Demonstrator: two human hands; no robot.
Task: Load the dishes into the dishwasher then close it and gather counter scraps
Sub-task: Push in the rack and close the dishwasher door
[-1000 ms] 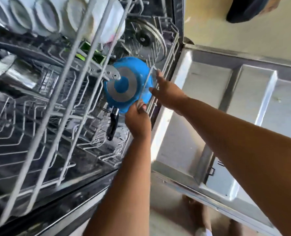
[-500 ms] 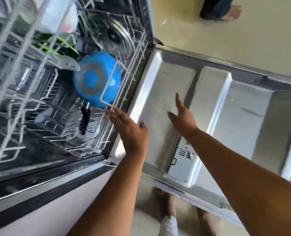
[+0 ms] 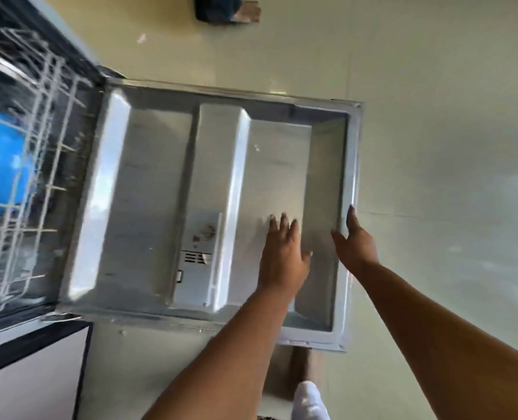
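Observation:
The dishwasher door (image 3: pixel 157 183) lies folded down flat, its steel inner face up. My left hand (image 3: pixel 283 253) hovers over or rests on the door's inner panel near its outer end, fingers straight and spread. My right hand (image 3: pixel 353 241) is at the door's outer rim, fingers extended along the edge; whether it touches is unclear. At the far left the white wire lower rack (image 3: pixel 39 183) sits inside the tub with a blue pan (image 3: pixel 0 174) standing in it.
The detergent compartment (image 3: pixel 198 250) is set in the middle of the door. Pale tiled floor (image 3: pixel 433 116) surrounds the door. Another person's foot (image 3: pixel 230 10) stands at the top. A white cabinet front (image 3: pixel 30 374) is at lower left, and my own sock (image 3: pixel 309 401) below.
Both hands left the blue pan and rack and moved right, out to the door's outer end. The view swung right, so the rack now sits at the left edge.

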